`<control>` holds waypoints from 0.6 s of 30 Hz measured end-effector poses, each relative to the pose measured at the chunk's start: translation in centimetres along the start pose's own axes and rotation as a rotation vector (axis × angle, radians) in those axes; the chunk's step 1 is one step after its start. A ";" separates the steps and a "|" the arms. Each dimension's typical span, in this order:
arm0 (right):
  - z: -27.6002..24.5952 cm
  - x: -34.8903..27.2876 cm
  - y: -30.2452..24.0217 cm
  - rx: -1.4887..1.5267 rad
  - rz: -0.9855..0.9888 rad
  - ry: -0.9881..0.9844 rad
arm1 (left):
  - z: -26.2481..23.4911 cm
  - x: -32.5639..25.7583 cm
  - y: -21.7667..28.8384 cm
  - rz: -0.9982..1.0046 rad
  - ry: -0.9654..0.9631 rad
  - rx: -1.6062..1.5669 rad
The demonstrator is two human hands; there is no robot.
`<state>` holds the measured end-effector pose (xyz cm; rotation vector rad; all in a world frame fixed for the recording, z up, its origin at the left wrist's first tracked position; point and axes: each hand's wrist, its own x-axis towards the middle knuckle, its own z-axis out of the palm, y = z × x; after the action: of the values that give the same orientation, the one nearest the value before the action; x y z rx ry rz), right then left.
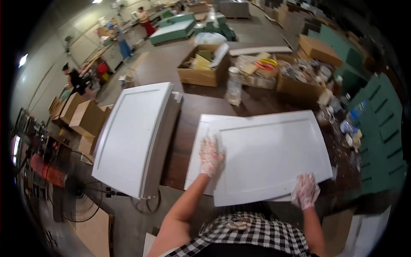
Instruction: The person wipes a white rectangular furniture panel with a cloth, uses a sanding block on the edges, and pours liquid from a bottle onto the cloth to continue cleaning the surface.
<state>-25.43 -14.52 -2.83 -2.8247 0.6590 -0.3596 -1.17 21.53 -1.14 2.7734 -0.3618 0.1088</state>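
Note:
A white cabinet door panel [272, 152] with a raised border lies at a slight angle on the brown table before me. Beneath its left side another white panel [196, 160] sticks out. My left hand [210, 156], in a white glove with red specks, rests flat with fingers stretched at the upper panel's left edge. At the near right corner, my right hand [305, 191], in a similar glove, is closed against the panel's face; anything in its fingers is hidden. To the left stands a stack of white panels [132, 137].
Beyond the panels are a clear plastic bottle [234, 87], an open cardboard box [198, 77] and a box of clutter [299, 81]. A green slotted rack [383, 132] stands at right, a fan [77, 186] at lower left. Several people work far left.

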 end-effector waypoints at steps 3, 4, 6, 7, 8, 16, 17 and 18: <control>-3.9 6.2 6.2 0.098 0.230 0.180 | -0.3 1.1 0.3 0.120 0.115 0.010; -5.4 8.7 6.9 0.196 0.283 0.051 | -0.6 0.6 -0.5 0.064 0.097 0.042; -3.0 11.6 12.6 0.220 0.095 0.124 | -0.3 0.0 -1.0 0.046 0.078 0.067; -2.7 12.6 11.9 0.253 0.164 0.135 | -0.8 -0.3 -2.2 0.048 0.085 0.046; -2.9 13.5 12.2 0.285 0.231 0.161 | -1.1 -0.3 -2.7 0.055 0.104 0.019; -5.5 12.7 15.8 1.251 0.518 -0.202 | -0.9 2.5 -0.5 -0.011 0.108 -0.424; -7.1 12.3 15.5 1.402 0.555 -0.301 | -1.7 2.8 2.0 -0.118 0.022 -0.487; -7.8 12.2 14.2 1.569 0.573 -0.412 | -2.3 3.3 2.5 -0.091 -0.002 -0.487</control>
<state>-22.82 -33.77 3.04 -1.1058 0.6082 -0.0705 1.30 19.22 2.18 2.3033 -0.2249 -0.0049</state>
